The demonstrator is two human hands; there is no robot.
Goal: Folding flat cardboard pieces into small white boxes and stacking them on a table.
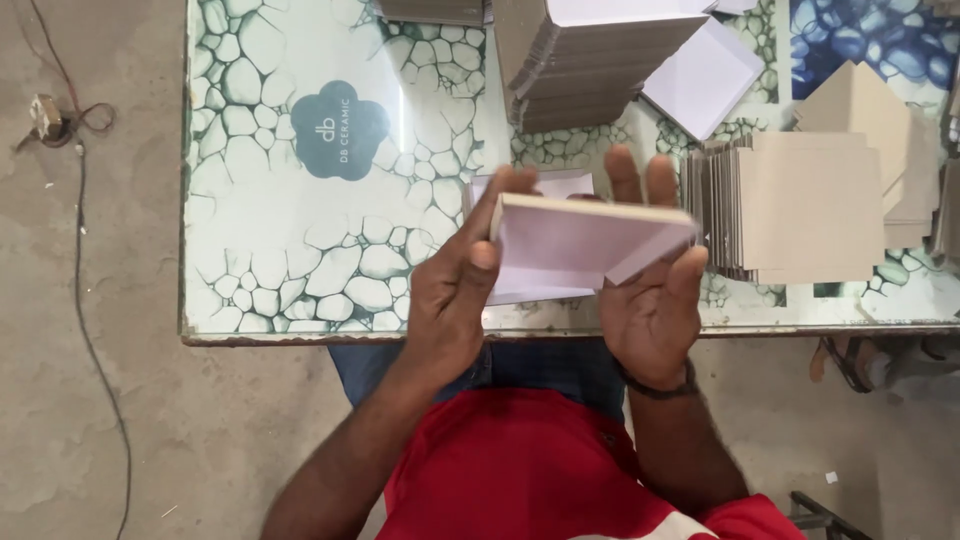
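Both my hands hold a shallow white cardboard box piece [580,243] above the near edge of the table. My left hand [455,290] grips its left end, thumb on the inside face. My right hand [655,300] cups its right end from below, fingers rising behind it. Under it on the table lies another white piece [560,183], mostly hidden.
The glass-topped table [300,220] has a green stone pattern. A tall stack of flat cardboard blanks [590,60] stands at the back. A row of brown boards [800,205] stands on edge at the right, white sheets [705,75] behind. A cable [80,200] runs along the floor at left.
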